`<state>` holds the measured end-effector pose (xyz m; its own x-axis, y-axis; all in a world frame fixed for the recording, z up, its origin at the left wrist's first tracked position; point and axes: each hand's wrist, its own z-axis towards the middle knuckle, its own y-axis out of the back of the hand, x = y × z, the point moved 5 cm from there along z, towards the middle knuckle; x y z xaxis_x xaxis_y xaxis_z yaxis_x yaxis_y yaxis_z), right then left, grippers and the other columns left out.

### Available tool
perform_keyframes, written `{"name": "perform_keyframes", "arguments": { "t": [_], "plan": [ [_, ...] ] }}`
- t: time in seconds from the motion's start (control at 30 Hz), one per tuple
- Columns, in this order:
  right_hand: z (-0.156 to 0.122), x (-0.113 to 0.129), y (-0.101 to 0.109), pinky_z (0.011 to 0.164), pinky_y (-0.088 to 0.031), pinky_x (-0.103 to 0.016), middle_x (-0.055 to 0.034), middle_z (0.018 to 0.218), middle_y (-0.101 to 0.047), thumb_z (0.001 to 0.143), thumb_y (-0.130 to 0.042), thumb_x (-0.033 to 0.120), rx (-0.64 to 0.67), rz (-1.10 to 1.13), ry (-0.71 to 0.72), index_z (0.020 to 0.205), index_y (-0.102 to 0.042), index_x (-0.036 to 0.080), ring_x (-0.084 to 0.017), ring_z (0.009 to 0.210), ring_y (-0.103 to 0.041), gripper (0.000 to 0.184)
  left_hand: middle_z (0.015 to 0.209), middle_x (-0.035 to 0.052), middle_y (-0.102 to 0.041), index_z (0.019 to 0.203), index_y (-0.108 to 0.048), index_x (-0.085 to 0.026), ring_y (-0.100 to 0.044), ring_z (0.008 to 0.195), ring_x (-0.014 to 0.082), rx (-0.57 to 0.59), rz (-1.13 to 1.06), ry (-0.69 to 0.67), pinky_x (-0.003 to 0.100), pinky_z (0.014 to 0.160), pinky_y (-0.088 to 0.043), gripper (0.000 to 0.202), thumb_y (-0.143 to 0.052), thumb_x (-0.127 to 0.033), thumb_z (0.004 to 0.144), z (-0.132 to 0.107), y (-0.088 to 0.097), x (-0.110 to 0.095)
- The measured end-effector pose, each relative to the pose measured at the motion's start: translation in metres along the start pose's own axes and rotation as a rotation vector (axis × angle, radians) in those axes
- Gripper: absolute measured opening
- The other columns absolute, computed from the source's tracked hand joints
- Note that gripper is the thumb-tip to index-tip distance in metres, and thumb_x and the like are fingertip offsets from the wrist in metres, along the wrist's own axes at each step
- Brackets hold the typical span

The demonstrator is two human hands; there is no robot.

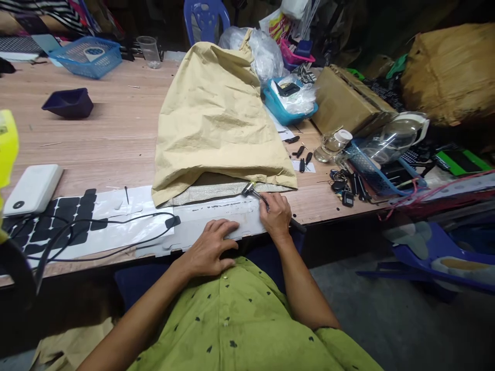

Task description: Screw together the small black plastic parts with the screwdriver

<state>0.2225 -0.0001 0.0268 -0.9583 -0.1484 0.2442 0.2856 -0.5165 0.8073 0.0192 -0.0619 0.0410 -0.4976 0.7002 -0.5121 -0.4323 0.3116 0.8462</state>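
My right hand [276, 215] is closed round the handle of a small hammer [249, 189]. The hammer's metal head, with a yellowish face, is by the open edge of a large tan paper bag [216, 123]. A woven whitish lining shows inside the bag's mouth. My left hand [211, 245] rests near the table's front edge with its fingers partly spread, holding nothing. Under both hands lies a white cardboard sheet [201, 232] with dark scuffs along it.
On the left are a sheet of black stickers [83, 211], a black cable [112, 255], a white power bank [33, 188] and a dark tray [69, 103]. To the right stand a glass jar [330, 147], a blue basket [386, 175], small black items and a cardboard box [344, 103].
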Motion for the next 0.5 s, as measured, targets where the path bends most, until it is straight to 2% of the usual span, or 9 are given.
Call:
{"name": "perform_keyframes", "arguments": {
  "t": [0.1,0.17,0.23,0.3,0.4,0.5],
  "plan": [
    [0.0,0.0,-0.001,0.075,-0.038,-0.034,-0.0067,0.09,-0.066,0.091,-0.056,0.018,0.008,0.002,-0.009,0.105,-0.074,0.023,-0.024,0.085,-0.053,0.023,0.122,0.0102,-0.068,0.102,-0.073,-0.023,-0.058,0.115,0.0275,-0.08,-0.077,0.1,0.045,0.1,-0.047,0.022,-0.059,-0.038,0.095,0.015,0.016,0.024],
    [0.0,0.0,-0.002,0.075,-0.038,-0.034,-0.0068,0.09,-0.066,0.091,-0.056,0.017,0.005,0.005,-0.015,0.105,-0.074,0.023,-0.024,0.086,-0.053,0.023,0.114,0.0107,-0.07,0.107,-0.072,-0.021,-0.061,0.108,0.0264,-0.153,-0.048,0.261,0.042,0.094,-0.05,0.028,-0.05,-0.036,0.098,0.031,0.029,0.049],
    [0.0,0.0,-0.002,0.075,-0.038,-0.034,-0.0067,0.09,-0.066,0.091,-0.056,0.017,0.002,0.01,-0.017,0.105,-0.074,0.023,-0.024,0.086,-0.053,0.023,0.107,0.0117,-0.071,0.109,-0.071,-0.019,-0.063,0.102,0.0268,-0.178,0.034,0.427,0.041,0.091,-0.052,0.033,-0.043,-0.033,0.099,0.052,0.041,0.074],
    [0.0,0.0,-0.003,0.075,-0.038,-0.034,-0.0066,0.09,-0.066,0.091,-0.056,0.017,0.005,0.018,-0.018,0.105,-0.073,0.023,-0.023,0.085,-0.052,0.023,0.103,0.0112,-0.072,0.108,-0.072,-0.021,-0.065,0.101,0.0272,-0.162,0.129,0.536,0.04,0.089,-0.052,0.036,-0.039,-0.031,0.099,0.075,0.05,0.091],
    [0.0,0.002,-0.003,0.074,-0.037,-0.034,-0.0065,0.089,-0.066,0.091,-0.057,0.017,0.007,0.029,-0.019,0.105,-0.073,0.023,-0.023,0.085,-0.052,0.023,0.104,0.0141,-0.075,0.104,-0.073,-0.021,-0.068,0.103,0.0305,-0.031,0.209,0.733,0.039,0.085,-0.054,0.033,-0.041,-0.028,0.096,0.104,0.056,0.111],
    [-0.001,0.004,-0.002,0.074,-0.038,-0.034,-0.0064,0.089,-0.066,0.091,-0.057,0.017,-0.001,0.024,-0.02,0.105,-0.074,0.023,-0.023,0.084,-0.052,0.023,0.106,0.0181,-0.076,0.105,-0.074,-0.017,-0.069,0.106,0.0337,0.024,0.241,0.816,0.04,0.086,-0.055,0.031,-0.047,-0.024,0.09,0.122,0.064,0.124]
  ]
}}
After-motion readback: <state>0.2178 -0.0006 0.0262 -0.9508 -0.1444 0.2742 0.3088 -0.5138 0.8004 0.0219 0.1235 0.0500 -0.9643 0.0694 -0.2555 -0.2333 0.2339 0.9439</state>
